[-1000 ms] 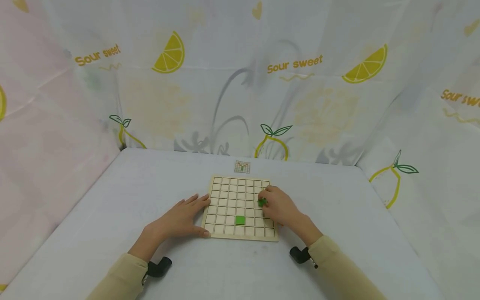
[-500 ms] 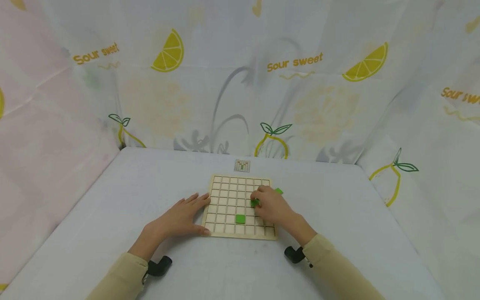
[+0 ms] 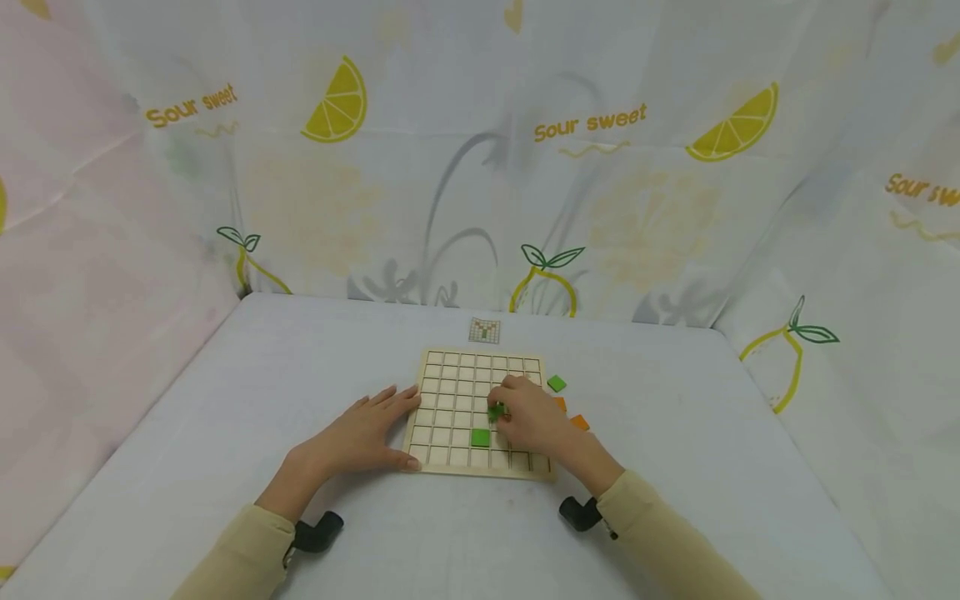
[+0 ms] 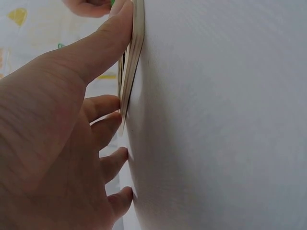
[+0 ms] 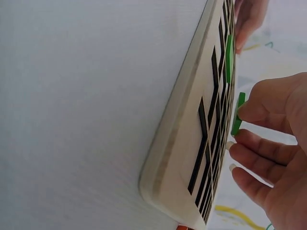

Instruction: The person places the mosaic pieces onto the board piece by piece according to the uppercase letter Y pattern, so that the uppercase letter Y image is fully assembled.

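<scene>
Held tile (image 3: 495, 412): green; over the board (image 3: 450, 387), far and a little right of the set tile (image 3: 480, 438); the right wrist view seems to show it just above the cells
Right hand (image 3: 534, 417): thumb and fingertips pinch the held tile; the remaining fingers hang near the board
Left hand (image 3: 363, 435): fingers spread, gripping nothing; it touches the board's left edge, thumb at the near left corner
Tile handling: probably very light, stiff and hard to break; smooth faces might slip a little
Tile hold: two opposite edges look the best place for a pinch, keeping the underside free
Tile direction: it appears square, so no long axis; it looks thin and roughly level with the board, perhaps slightly tilted; fingers hide how its sides are turned
Board: flat on the surface (image 3: 225, 400); sides run roughly left-right and near-far; likely stiff, and light enough to slide if nudged
Set tile: green, flat in the middle column, second row from the near edge
Right of board: a loose green tile (image 3: 557, 384); two orange tiles (image 3: 580, 422), nearer
Far of board: a small card (image 3: 484, 331)
</scene>
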The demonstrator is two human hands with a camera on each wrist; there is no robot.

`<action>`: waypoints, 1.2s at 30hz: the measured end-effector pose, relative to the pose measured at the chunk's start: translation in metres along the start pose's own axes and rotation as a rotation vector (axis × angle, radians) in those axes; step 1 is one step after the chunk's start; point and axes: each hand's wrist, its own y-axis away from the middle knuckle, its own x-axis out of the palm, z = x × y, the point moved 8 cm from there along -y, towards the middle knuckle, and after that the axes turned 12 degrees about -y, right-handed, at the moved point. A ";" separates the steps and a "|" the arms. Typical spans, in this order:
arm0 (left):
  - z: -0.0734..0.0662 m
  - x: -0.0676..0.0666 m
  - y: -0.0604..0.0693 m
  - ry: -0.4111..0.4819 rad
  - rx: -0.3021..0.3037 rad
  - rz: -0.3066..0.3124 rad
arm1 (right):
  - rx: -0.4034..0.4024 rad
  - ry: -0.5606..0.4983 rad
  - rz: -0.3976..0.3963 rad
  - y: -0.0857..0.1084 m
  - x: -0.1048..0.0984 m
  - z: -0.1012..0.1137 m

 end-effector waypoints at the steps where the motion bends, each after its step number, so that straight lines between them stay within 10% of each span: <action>1: 0.000 0.000 0.000 -0.003 -0.001 -0.001 | -0.001 -0.004 0.002 0.000 0.000 0.001; 36: 0.000 0.000 -0.001 0.007 0.006 0.003 | -0.057 0.057 0.031 -0.006 0.012 0.022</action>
